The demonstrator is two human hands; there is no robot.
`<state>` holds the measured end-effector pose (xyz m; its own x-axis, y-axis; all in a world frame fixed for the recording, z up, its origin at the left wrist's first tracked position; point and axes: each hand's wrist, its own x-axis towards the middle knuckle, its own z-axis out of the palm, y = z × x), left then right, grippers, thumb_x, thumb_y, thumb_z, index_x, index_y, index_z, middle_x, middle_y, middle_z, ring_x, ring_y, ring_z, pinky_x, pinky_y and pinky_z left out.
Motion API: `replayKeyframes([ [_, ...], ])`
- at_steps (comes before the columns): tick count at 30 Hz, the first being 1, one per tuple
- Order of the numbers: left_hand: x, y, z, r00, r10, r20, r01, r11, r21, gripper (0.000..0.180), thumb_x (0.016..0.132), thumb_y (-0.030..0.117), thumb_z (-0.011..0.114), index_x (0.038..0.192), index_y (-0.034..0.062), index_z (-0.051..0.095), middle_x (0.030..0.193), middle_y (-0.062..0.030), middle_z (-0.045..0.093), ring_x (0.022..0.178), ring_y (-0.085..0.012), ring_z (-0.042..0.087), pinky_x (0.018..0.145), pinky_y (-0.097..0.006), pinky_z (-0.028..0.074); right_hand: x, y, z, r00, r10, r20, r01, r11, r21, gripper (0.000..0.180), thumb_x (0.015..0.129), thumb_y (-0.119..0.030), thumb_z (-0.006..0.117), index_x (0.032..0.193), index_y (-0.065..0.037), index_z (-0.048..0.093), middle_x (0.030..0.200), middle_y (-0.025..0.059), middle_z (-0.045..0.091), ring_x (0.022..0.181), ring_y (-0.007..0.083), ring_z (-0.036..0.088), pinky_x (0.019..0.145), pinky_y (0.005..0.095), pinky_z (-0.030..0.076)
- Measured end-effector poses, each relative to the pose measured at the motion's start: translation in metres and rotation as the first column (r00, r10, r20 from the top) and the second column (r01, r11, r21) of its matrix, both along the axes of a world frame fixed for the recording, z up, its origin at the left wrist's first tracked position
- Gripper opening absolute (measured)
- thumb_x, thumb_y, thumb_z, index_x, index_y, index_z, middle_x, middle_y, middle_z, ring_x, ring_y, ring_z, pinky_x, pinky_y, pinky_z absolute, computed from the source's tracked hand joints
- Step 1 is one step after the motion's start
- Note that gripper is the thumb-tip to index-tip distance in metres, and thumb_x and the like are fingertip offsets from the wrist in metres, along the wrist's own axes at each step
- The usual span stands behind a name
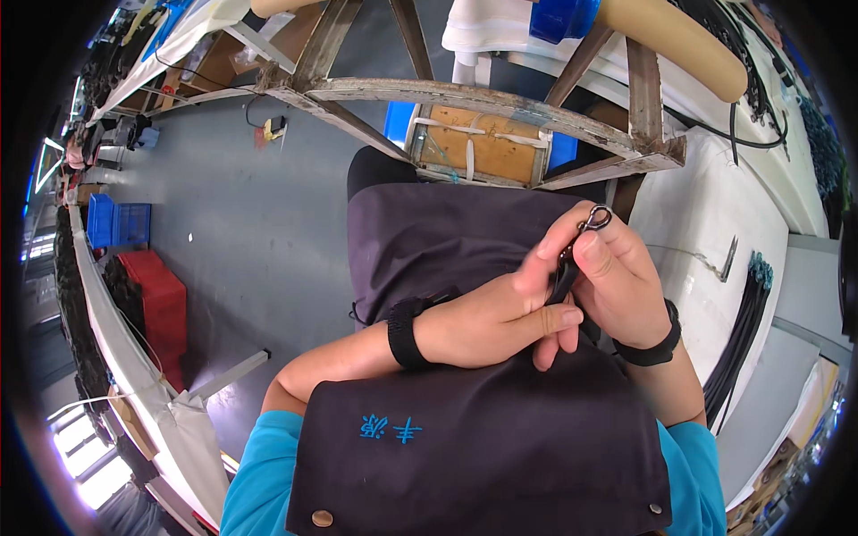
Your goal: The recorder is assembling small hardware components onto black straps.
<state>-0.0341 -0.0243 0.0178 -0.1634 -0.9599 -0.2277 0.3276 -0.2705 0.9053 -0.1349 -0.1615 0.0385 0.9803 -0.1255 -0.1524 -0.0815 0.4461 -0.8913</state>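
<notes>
Just right of centre frame, the left hand (483,327) closes on a dark cord (561,286) and the right hand (630,284) pinches its metal loop (588,225).

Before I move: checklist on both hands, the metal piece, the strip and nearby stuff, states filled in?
1. Bare right hand on dark, shiny, loop-ended metal piece: ok, pinched by thumb and finger.
2. Loop end uncovered: ok, sticks out past the hand.
3. Bare left hand grip on narrow black strip: cannot tell, contact partly hidden.
4. Strip's lower end in sight: not ok, hidden by the hands.
5. Hands apart from worn brown metal frame: ok.
6. Black cord bundle with teal ends untouched: ok.
</notes>
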Motion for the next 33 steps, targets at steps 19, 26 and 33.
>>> replayKeyframes([
  [19, 0.015, 0.020, -0.001, 0.719, 0.683, -0.130, -0.695, 0.709, -0.122, 0.015, 0.085, -0.003, 0.061, 0.093, 0.0045, 0.050, 0.083, 0.0003, 0.057, 0.072, -0.0033, 0.055, 0.063, -0.019, 0.046, 0.002, 0.023, -0.006, 0.999, -0.035, 0.001, 0.030, 0.831, -0.556, 0.039, 0.080, 0.005, 0.057, 0.111, -0.001, 0.033, 0.083, 0.0114, 0.061, 0.076, 0.0127, 0.061, 0.067, 0.0244, 0.046],
  [26, 0.011, 0.019, 0.000, 0.599, 0.772, -0.211, -0.785, 0.619, 0.034, 0.010, 0.088, 0.008, 0.061, 0.090, 0.0064, 0.051, 0.076, -0.0027, 0.059, 0.064, -0.0096, 0.058, 0.060, -0.023, 0.046, -0.008, 0.022, -0.021, 0.943, -0.243, 0.229, 0.332, 0.614, -0.716, 0.034, 0.074, -0.008, 0.075, 0.100, -0.002, 0.053, 0.077, 0.0089, 0.064, 0.068, 0.0137, 0.065, 0.057, 0.0219, 0.048],
  [33, 0.015, 0.014, -0.003, 0.652, 0.747, -0.131, -0.753, 0.658, 0.002, 0.015, 0.092, 0.018, 0.056, 0.092, 0.0050, 0.050, 0.078, -0.0043, 0.059, 0.067, -0.0118, 0.058, 0.063, -0.025, 0.048, -0.006, 0.012, -0.021, 0.917, -0.196, 0.348, 0.400, 0.484, -0.778, 0.027, 0.074, -0.006, 0.075, 0.097, -0.002, 0.060, 0.067, 0.0036, 0.057, 0.052, 0.0088, 0.049, 0.046, 0.0221, 0.037],
])
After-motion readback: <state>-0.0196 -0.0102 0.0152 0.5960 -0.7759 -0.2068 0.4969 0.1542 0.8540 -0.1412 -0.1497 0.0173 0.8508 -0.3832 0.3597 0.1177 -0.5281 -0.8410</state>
